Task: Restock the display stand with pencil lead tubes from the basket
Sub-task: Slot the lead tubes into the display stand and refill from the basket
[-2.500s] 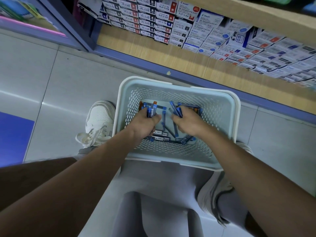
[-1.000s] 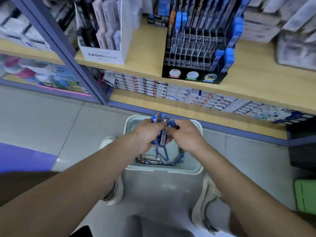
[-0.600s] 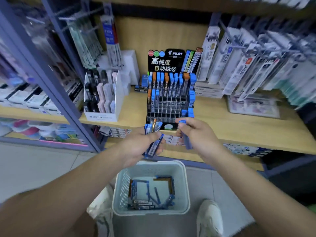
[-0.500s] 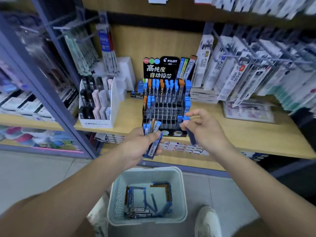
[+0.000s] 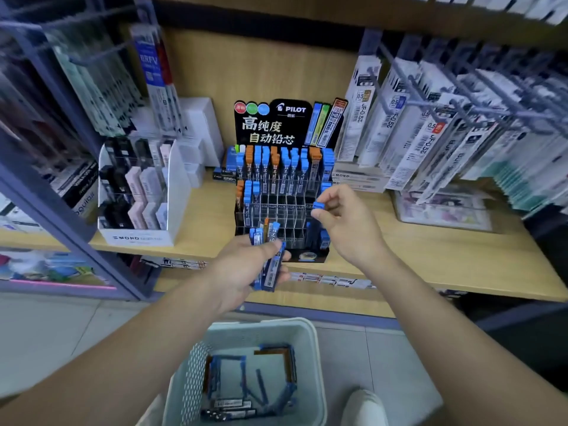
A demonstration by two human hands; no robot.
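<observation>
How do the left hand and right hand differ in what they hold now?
The left hand grips a bundle of several tubes; the right hand pinches one blue-capped tube. The left hand is low, before the display stand base; the right hand is higher, at its right side. Both hold lead tubes.

Wooden shelf [image 5: 430, 250] under black display stand [image 5: 276, 207], white MONO box [image 5: 138, 238] (at left)
</observation>
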